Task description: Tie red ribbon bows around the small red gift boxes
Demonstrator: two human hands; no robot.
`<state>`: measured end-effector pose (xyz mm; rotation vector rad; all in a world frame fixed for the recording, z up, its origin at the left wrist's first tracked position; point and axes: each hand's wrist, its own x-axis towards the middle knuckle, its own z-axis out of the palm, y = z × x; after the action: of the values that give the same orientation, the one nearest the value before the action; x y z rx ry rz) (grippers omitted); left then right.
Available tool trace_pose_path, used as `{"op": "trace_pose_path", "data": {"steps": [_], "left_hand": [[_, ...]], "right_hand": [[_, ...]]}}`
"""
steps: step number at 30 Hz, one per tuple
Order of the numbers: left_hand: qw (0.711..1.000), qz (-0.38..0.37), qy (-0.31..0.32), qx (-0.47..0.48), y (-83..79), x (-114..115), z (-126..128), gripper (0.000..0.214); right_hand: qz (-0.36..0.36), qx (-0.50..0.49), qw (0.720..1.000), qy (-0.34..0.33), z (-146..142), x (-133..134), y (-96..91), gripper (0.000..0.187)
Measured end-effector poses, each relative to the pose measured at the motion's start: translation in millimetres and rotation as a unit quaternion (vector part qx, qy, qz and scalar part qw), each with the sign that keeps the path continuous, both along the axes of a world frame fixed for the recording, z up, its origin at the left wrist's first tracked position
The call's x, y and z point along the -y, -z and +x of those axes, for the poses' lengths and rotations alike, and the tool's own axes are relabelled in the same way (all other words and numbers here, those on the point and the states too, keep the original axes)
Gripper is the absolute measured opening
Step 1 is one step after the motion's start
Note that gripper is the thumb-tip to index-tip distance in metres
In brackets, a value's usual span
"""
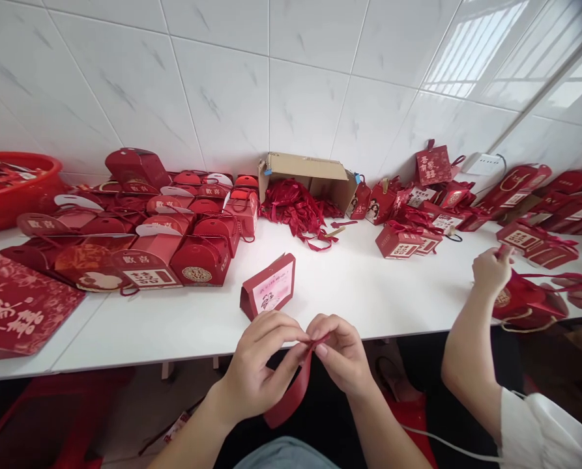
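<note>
Just past the table's front edge, my left hand [266, 365] and my right hand [343, 357] meet, thumbs and fingers pinched. Between them they hold a smooth red strap [293, 397], which hangs below in a broad loop. Its ends come together at my fingertips, and I cannot make out how they join there. Right behind my hands, a small red gift box [270, 286] with a slanted pink front panel stands on the white table [339, 299].
Several red gift boxes [200, 257] crowd the table's left, near a red basin [21, 195]. A cardboard box [305, 166] spills red ribbons [295, 202] against the wall. To the right, a co-worker's hands [492, 270] handle ribbon over a red box [530, 296].
</note>
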<state>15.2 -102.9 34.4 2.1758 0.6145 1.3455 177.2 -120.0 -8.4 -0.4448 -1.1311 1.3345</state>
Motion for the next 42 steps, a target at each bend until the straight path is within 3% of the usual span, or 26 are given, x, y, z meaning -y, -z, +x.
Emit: {"op": "trace_pose_path", "data": {"steps": [6,15,18,21,23,25,27,29,31,36,38,40,42], "left_hand": [[0.993,-0.094,0.071,0.006,3.7,0.1,-7.6,0.017],[0.978,-0.186,0.070,0.058,12.9,2.2,-4.9,0.009],[0.965,-0.237,0.092,0.068,17.6,2.4,-4.7,0.024],[0.957,-0.274,0.085,0.044,20.7,6.1,-7.4,0.031],[0.975,-0.221,-0.002,0.021,22.6,8.5,-11.0,0.019],[0.979,-0.107,-0.174,0.015,25.3,6.2,-15.5,0.009],[0.940,-0.022,-0.340,0.007,28.8,-3.5,-20.2,0.027],[0.912,-0.023,-0.409,-0.018,32.1,-19.7,-24.2,0.041],[0.919,-0.056,-0.389,-0.034,34.1,-37.5,-26.6,0.044],[0.944,-0.174,-0.274,0.064,36.6,-56.9,-21.3,0.020],[0.943,-0.201,-0.243,0.107,39.0,-53.3,-16.0,0.024],[0.947,-0.196,-0.218,0.133,41.7,-48.0,-11.3,0.034],[0.956,-0.186,-0.197,0.115,43.4,-43.7,-8.5,0.036]], "right_hand": [[-0.060,-0.055,0.996,-0.030,-6.8,3.2,1.1,0.008],[-0.119,-0.106,0.979,-0.130,-12.9,5.1,9.2,0.010],[-0.155,-0.133,0.963,-0.174,-20.1,9.0,11.2,0.010],[-0.173,-0.137,0.962,-0.163,-24.7,9.7,11.0,0.010],[-0.166,-0.123,0.971,-0.124,-23.9,7.7,10.4,0.008],[-0.143,-0.112,0.979,-0.090,-20.6,4.8,10.3,0.008],[-0.117,-0.101,0.985,-0.072,-16.7,2.3,10.8,0.009],[-0.100,-0.082,0.990,-0.060,-13.9,0.9,11.4,0.009],[-0.091,-0.054,0.993,-0.047,-12.3,0.6,11.3,0.010],[-0.034,0.051,0.998,-0.004,-5.5,-1.3,7.9,0.015],[-0.002,0.124,0.989,0.082,0.6,-5.5,7.5,0.016],[0.029,0.203,0.961,0.184,7.2,-12.5,8.1,0.013],[0.057,0.247,0.940,0.227,11.8,-21.4,8.9,0.011]]}}
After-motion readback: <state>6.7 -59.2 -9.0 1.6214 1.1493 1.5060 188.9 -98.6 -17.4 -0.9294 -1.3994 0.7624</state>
